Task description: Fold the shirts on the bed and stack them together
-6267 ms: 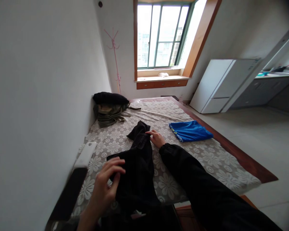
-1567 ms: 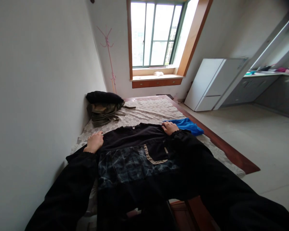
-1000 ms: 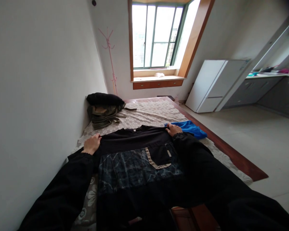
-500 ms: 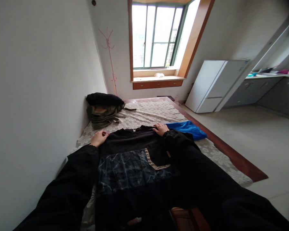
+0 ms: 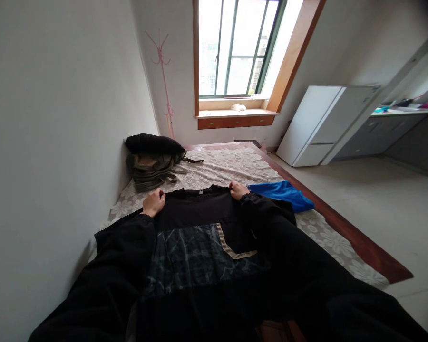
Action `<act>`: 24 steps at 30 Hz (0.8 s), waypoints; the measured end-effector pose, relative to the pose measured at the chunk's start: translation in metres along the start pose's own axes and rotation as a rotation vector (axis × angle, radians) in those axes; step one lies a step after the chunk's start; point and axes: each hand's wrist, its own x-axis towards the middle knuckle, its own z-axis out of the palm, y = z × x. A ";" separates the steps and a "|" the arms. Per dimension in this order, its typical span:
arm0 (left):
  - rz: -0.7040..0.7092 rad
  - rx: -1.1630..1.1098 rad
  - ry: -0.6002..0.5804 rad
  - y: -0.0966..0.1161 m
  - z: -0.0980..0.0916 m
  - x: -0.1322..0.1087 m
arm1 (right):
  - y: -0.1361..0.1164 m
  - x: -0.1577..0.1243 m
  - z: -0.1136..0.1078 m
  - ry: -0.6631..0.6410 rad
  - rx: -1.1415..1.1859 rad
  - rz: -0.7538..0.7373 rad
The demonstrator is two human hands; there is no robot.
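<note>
A black T-shirt point(image 5: 196, 209) lies spread out in front of me, its neckline at the far end. Across its chest runs a dark marbled panel, with a tan-edged pocket at the right. My left hand point(image 5: 154, 203) pinches the shirt at the left shoulder, beside the collar. At the right shoulder, my right hand point(image 5: 239, 190) is closed on the fabric too. Just beyond my right hand lies a folded blue cloth point(image 5: 285, 194). My dark sleeves hide part of the shirt's sides.
The shirt lies on a wooden-edged bed or platform with a floral cover point(image 5: 231, 161). A black and olive bag point(image 5: 153, 164) sits by the left wall. Farther off stand a pink coat rack point(image 5: 166, 80), a window point(image 5: 240, 52) and a white fridge point(image 5: 317, 126).
My left hand has shifted right and closed on the shirt's left shoulder. The fingers of my right hand have curled from lying on the fabric into a grip.
</note>
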 end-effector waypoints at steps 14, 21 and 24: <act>0.270 0.079 0.023 0.040 0.012 0.005 | -0.031 0.005 -0.003 0.139 -0.044 -0.055; 0.416 0.161 -0.019 0.073 0.016 -0.059 | -0.057 -0.055 -0.006 0.045 -0.031 -0.290; 0.441 0.220 -0.053 0.070 0.032 -0.125 | -0.051 -0.109 0.010 -0.006 -0.020 -0.407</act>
